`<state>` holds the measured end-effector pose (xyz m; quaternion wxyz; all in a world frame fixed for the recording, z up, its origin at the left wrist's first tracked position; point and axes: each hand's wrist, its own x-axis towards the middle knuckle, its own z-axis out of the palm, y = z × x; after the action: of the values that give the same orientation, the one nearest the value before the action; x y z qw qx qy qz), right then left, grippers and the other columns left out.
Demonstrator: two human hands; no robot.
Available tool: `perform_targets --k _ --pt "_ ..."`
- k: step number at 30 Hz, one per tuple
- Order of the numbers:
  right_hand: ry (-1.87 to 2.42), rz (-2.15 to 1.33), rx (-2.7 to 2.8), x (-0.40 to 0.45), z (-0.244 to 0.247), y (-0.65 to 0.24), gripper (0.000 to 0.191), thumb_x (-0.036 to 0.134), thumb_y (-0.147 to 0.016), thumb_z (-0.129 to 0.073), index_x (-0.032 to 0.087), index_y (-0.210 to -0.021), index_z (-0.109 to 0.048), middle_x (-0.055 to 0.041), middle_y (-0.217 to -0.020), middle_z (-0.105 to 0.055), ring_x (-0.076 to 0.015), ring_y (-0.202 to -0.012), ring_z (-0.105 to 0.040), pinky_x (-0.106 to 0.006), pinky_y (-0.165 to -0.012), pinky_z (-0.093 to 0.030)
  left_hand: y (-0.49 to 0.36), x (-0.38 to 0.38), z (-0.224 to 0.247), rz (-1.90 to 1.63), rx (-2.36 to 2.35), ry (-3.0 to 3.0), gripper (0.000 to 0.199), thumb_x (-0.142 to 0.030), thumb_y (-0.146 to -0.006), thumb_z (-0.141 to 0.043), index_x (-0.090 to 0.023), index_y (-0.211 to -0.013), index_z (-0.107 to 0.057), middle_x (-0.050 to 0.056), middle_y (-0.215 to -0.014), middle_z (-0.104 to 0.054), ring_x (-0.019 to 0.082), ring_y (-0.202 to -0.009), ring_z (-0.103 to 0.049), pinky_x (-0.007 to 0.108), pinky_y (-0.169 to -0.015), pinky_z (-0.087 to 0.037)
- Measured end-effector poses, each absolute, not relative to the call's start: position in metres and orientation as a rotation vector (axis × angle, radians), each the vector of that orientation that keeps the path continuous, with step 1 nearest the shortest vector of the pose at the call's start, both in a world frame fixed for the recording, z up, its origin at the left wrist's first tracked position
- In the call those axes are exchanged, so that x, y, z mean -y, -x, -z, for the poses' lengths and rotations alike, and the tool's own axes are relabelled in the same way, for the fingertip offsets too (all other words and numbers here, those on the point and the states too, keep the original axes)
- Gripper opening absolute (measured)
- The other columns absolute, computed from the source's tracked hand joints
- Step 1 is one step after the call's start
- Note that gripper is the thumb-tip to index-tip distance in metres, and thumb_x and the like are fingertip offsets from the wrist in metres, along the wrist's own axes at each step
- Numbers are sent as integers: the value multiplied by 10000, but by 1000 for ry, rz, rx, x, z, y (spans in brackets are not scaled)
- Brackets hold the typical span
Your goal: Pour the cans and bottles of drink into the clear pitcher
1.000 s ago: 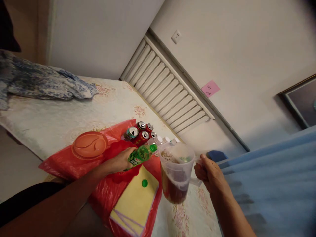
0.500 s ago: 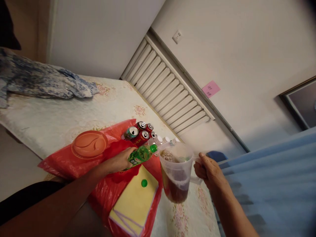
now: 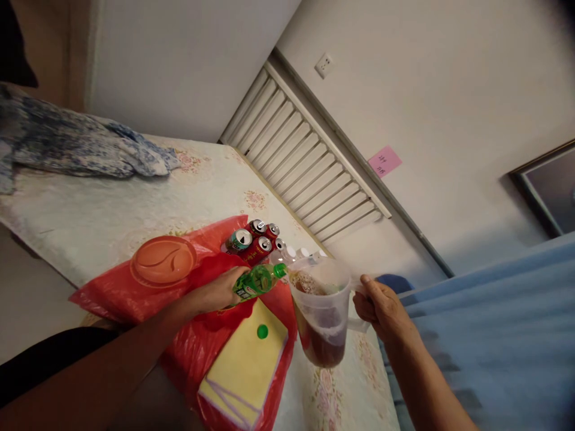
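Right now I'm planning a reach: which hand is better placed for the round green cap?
Left hand, probably: nearer the round green cap on the yellow cloth. It holds a green plastic bottle; the right hand, a clear plastic jug.

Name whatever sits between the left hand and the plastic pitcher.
In the head view, the green plastic bottle lies there, gripped by the left hand, its neck pointing at the plastic pitcher.

1. Lower centre: the left hand (image 3: pixel 221 291) holds a tilted green bottle (image 3: pixel 255 284), its mouth by the rim of a plastic jug (image 3: pixel 320 335).
2. Lower right: the right hand (image 3: pixel 381 308) grips the jug's handle (image 3: pixel 358 325).
3. Bottom centre: a green cap (image 3: pixel 263 331) lies on a yellow cloth (image 3: pixel 242 371).
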<state>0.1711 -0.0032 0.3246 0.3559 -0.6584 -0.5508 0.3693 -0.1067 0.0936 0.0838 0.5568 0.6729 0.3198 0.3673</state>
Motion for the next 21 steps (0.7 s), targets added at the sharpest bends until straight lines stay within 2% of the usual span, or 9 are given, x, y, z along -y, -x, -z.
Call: perform_targets --k 12,21 --pt "1734 -960 1450 3 -329 -170 632 721 -839 -627 232 -529 -374 93 -432 -262 -50 -408 -162 -243 -421 -128 109 -91 -90 -883 -744 -1600 584 -197 -574 -580 -208 -1157 -588 72 -1159 -706 273 -1050 -676 271 -796 -520" --pt "1744 -965 1451 1 -331 -169 623 728 -829 -635 234 -547 -381 96 -432 -263 -51 -406 -158 -240 -414 -131 109 -93 -89 -892 -738 -1615 477 -276 -641 -624 -224 -1113 -583 74 -1160 -692 269 -1034 -664 292 -811 -512"
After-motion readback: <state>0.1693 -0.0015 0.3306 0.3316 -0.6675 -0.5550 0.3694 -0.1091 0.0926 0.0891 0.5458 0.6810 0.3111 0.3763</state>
